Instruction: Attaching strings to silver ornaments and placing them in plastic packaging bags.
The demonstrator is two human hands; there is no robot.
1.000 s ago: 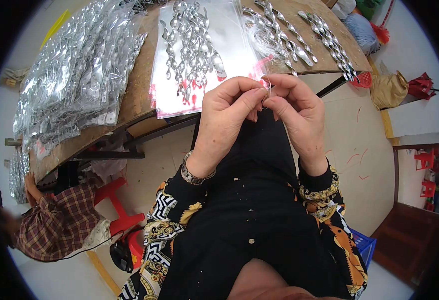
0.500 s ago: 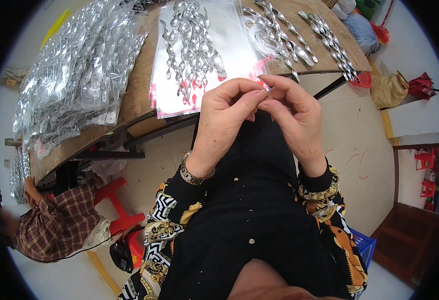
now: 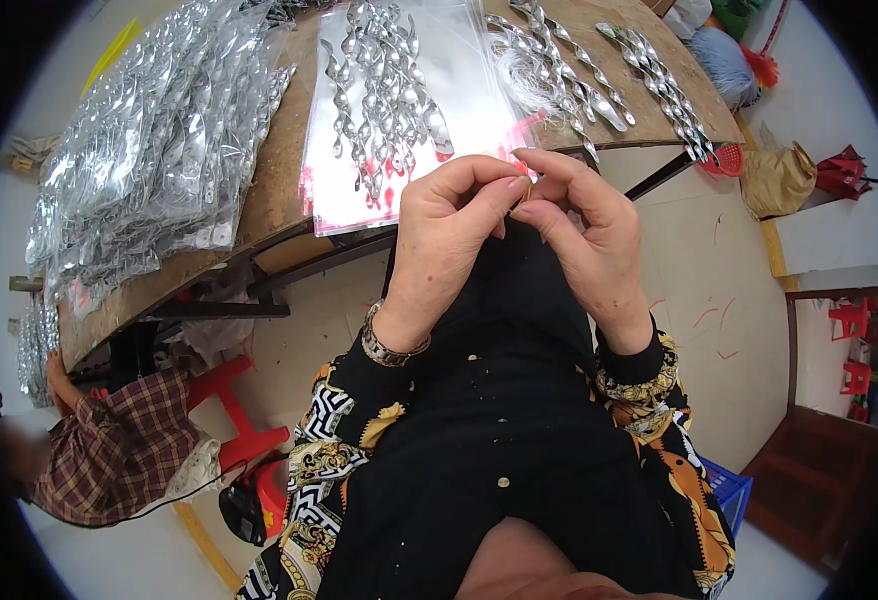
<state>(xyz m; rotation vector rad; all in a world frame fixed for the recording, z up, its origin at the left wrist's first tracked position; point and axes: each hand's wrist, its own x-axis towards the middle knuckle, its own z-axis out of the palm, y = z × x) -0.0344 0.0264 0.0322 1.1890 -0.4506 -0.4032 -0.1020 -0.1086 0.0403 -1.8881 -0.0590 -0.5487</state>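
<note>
My left hand (image 3: 449,235) and my right hand (image 3: 584,235) meet fingertip to fingertip just in front of the wooden table's (image 3: 274,190) near edge. Together they pinch something very small at the fingertips; it is too tiny to make out. Right behind the hands lies a clear plastic bag (image 3: 399,110) with red edging, holding several shiny silver twisted pendants. More loose strings of silver pendants (image 3: 559,70) lie to the right of it on the table.
A big heap of silver pendants in clear bags (image 3: 149,150) covers the table's left side. A person in a plaid shirt (image 3: 109,460) sits low at the left beside a red stool (image 3: 239,420). A red basket (image 3: 724,160) and a tan bag (image 3: 774,180) sit on the floor at the right.
Both hands stay together at the table edge; the fingers have shifted slightly around the small thing they pinch.
</note>
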